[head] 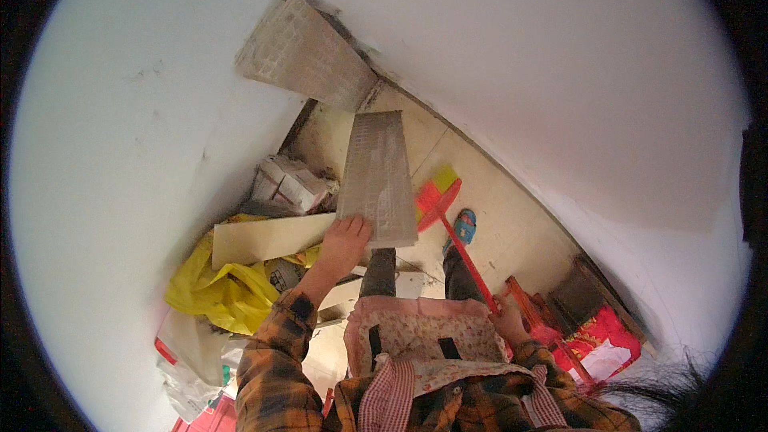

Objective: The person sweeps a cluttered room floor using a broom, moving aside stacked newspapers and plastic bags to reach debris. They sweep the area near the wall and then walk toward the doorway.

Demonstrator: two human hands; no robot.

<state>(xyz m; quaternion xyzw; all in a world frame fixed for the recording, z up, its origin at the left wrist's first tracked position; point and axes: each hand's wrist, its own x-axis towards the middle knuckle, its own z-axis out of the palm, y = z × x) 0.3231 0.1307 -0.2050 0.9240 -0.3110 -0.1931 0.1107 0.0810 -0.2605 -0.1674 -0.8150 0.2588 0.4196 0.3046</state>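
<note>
My left hand (pixel 347 241) grips the near left edge of a long grey tile (pixel 379 177), whose upward face has a fine grid pattern. The tile is held out over the floor in front of my legs. In my right hand (pixel 509 319) is the red handle of a broom (pixel 441 198), at my right side. Its red and yellow bristles are by the tile's right edge, near my blue slipper (pixel 465 226). A second, similar tile (pixel 318 51) leans upright in the corner where the two white walls meet.
On the left, a pale tile strip (pixel 267 241) lies over a yellow plastic bag (pixel 231 297). Behind it sits a crumpled whitish package (pixel 288 183) against the wall. A red wooden frame (pixel 528 306) and a red-and-white bag (pixel 609 342) stand at right. Dirt marks the tiled floor (pixel 498 180).
</note>
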